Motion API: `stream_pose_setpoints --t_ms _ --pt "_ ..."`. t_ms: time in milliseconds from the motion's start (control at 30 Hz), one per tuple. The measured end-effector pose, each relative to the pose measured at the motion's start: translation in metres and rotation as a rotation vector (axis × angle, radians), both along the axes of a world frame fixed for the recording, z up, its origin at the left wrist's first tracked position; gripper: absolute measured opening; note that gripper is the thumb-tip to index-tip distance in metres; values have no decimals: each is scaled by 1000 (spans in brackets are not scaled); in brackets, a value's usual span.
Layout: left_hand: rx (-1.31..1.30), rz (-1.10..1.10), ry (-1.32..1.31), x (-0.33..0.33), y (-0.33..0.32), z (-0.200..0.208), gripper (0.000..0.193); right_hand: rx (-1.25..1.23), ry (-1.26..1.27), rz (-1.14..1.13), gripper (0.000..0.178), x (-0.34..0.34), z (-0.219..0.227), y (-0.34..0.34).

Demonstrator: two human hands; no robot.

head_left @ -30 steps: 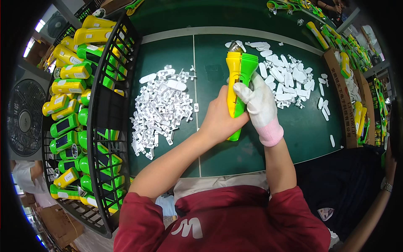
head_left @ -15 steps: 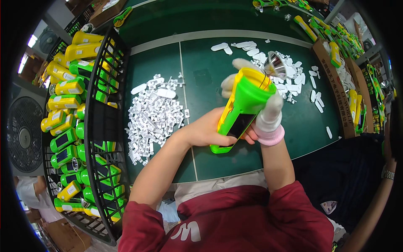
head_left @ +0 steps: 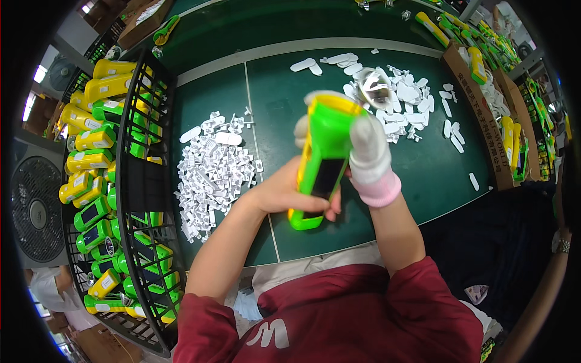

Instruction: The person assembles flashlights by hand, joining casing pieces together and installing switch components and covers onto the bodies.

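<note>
Left hand (head_left: 282,192) is gripping flashlight (head_left: 327,175) low; gloved right hand (head_left: 368,145) is clasping its head. It's slanting above table (head_left: 423,181), reflector (head_left: 376,89) showing at its 1 o'clock, white parts (head_left: 213,175) lying at its 9.

Grey fan (head_left: 37,209) at left, seemingly a cardboard box (head_left: 100,343) below

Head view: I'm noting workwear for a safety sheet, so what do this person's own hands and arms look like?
The left hand is bare, with nothing visible worn on its wrist. The right hand wears a white glove with a pink cuff at the wrist. Both forearms are bare below dark red sleeves, which end near the elbows.
</note>
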State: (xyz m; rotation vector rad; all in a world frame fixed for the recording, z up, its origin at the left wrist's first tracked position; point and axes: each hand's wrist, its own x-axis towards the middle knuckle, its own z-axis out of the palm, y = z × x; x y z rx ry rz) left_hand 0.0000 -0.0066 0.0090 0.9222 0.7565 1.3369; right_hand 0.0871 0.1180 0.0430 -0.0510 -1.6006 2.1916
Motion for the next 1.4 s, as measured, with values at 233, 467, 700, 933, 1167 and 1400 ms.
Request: stream_pose_setpoints --t_ms 233,467,700,933,1167,1400 --pt "123 473 -443 -17 -1 0 51 966 -517 -520 29 -9 -7 21" --pt "-152 667 -265 -6 8 -6 47 1488 -961 -722 19 -11 -24 110" --pt "-112 645 -100 0 12 -15 30 1256 -1047 -779 27 -18 -40 109" --pt "-123 625 -62 4 12 -15 35 1279 -1231 -658 26 -24 -27 110" --pt "-192 621 -5 8 15 -10 42 1533 -807 -853 16 -17 -48 119" --pt "-175 647 -35 5 14 -17 45 870 -556 -688 28 -5 -14 85"
